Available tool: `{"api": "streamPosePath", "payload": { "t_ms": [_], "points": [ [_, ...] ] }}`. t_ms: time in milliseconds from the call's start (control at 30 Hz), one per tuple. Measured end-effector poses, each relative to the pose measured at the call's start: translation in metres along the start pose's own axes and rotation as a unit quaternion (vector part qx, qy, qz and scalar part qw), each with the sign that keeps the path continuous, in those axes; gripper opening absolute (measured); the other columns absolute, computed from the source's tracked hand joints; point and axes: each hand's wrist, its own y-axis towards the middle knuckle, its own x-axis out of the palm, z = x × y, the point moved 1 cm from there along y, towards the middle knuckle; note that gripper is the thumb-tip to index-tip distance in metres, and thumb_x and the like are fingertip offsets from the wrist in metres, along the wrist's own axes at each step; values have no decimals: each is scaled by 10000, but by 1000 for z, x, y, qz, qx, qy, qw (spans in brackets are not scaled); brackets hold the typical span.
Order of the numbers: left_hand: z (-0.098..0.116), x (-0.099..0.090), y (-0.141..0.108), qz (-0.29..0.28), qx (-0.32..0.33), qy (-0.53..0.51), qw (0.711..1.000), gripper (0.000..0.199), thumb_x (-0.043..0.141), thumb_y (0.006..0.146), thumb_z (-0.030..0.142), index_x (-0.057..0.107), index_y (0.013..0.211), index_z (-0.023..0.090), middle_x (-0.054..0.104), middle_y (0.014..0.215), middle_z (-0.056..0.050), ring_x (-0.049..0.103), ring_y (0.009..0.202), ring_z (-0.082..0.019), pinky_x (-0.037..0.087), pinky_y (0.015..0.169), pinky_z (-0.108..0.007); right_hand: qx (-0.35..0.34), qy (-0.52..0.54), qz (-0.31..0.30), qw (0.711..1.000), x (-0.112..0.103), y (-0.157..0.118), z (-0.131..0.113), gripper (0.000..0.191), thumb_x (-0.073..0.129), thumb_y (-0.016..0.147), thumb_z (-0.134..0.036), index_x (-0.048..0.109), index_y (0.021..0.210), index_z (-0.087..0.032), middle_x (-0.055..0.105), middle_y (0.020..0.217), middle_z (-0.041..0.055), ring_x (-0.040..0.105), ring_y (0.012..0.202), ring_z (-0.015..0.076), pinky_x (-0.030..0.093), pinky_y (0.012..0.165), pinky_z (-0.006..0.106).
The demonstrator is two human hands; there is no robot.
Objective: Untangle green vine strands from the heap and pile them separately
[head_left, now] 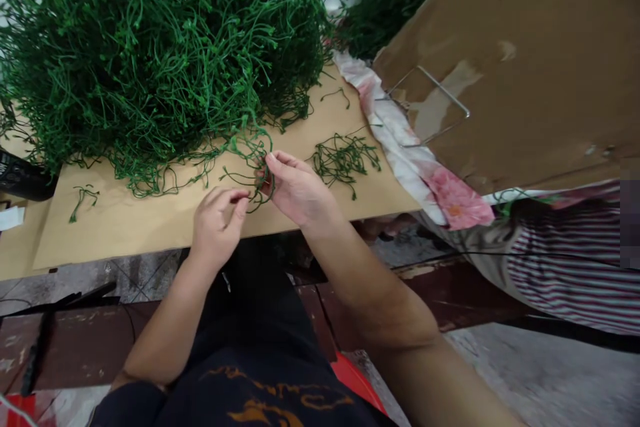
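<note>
- Green stems (261,177), thin and bendy, are in my right hand (300,190), pinched between my thumb and fingers.
- My left hand (217,223) is just beside them, with thumb and finger close together. I cannot tell if it grips a stem too.
- The stems I hold are over the brown sheet (135,233), near its front edge, between the big heap (175,47) and the small pile (345,157).
- The big heap is full of the same kind of curly green bits, with little knobs on the ends.
- The small pile is on the right part of the sheet, just beside my right hand.
- One loose sprig (83,200) lies near the left end of the sheet.
- At the far left is a round black container (23,177) with white marks. I cannot tell what is in it.
- White paper (11,217) lies near the black container.
- On the right, a flowery cloth (457,199) is under big brown cardboard (540,73). I cannot tell if that is the side of a box.
- A bent metal wire (444,91) is against the cardboard.
- Someone in striped clothes (575,260) is at my right.
</note>
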Motion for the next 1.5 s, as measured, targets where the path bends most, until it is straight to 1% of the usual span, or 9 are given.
{"api": "streamPosePath", "payload": {
  "t_ms": [67, 200, 333, 633, 767, 1033, 1267, 1400, 1500],
  "points": [
    [5, 11, 1, -13, 48, 61, 997, 204, 499, 836, 299, 601, 954, 168, 615, 966, -78, 566, 948, -173, 451, 863, -335, 0, 48, 10, 999, 2, 0, 4, 269, 752, 597, -319, 537, 710, -204, 539, 731, -44, 466, 588, 54, 403, 550, 212],
    [2, 23, 7, 30, 69, 118, 990, 290, 548, 801, 334, 518, 1031, 159, 549, 1039, -111, 503, 1038, -212, 435, 891, -388, -18, 81, 28, 996, 3, -1, 6, 249, 738, 616, -278, 515, 690, -198, 528, 718, -45, 492, 611, 60, 414, 559, 215],
    [-3, 27, 10, 68, 67, 127, 987, 325, 541, 805, 351, 489, 1062, 159, 514, 1037, -113, 488, 1029, -209, 438, 847, -369, -27, 82, 30, 996, 2, -4, 5, 229, 725, 629, -271, 514, 679, -198, 515, 674, -46, 507, 622, 68, 400, 546, 207],
    [-3, 25, 15, 40, 71, 178, 981, 126, 514, 811, 244, 561, 903, 171, 639, 878, -46, 577, 873, -179, 398, 799, -334, -34, 79, 42, 995, -1, -7, 6, 225, 736, 608, -232, 523, 666, -188, 510, 660, -55, 481, 573, 44, 442, 550, 192],
    [-1, 21, 18, -9, 66, 168, 984, 116, 481, 810, 209, 556, 888, 168, 645, 851, -42, 582, 819, -164, 412, 774, -316, -31, 54, 38, 997, 0, -9, 5, 206, 704, 654, -233, 504, 661, -182, 470, 618, -59, 424, 520, 32, 394, 474, 166],
    [5, 10, 27, -136, 31, 157, 978, 188, 416, 859, 259, 582, 860, 169, 597, 851, -57, 548, 854, -176, 435, 785, -320, -9, 49, 27, 998, 3, -9, -1, 394, 730, 634, -404, 408, 642, -178, 393, 606, -74, 240, 437, -2, 140, 344, 136],
    [11, 5, 25, -253, 55, 150, 954, 138, 428, 854, 237, 544, 887, 170, 593, 865, -56, 547, 841, -179, 447, 767, -331, -28, -24, 46, 998, 1, -4, -1, 462, 735, 583, -482, 381, 649, -193, 334, 591, -85, 226, 420, -3, 82, 331, 152],
    [14, 2, 24, -259, 54, 156, 952, 189, 499, 825, 303, 526, 958, 172, 599, 937, -64, 555, 855, -183, 453, 766, -332, -53, -85, 58, 993, -2, -3, 1, 463, 725, 592, -496, 366, 653, -209, 293, 557, -86, 244, 433, 17, 107, 334, 161],
    [14, 5, 26, -239, 52, 158, 957, 250, 489, 826, 413, 540, 887, 175, 603, 892, -60, 558, 819, -183, 449, 738, -328, -90, -154, 61, 982, -2, -4, 4, 423, 664, 658, -523, 374, 658, -215, 293, 547, -76, 255, 444, 34, 147, 342, 178]
  ]
}}
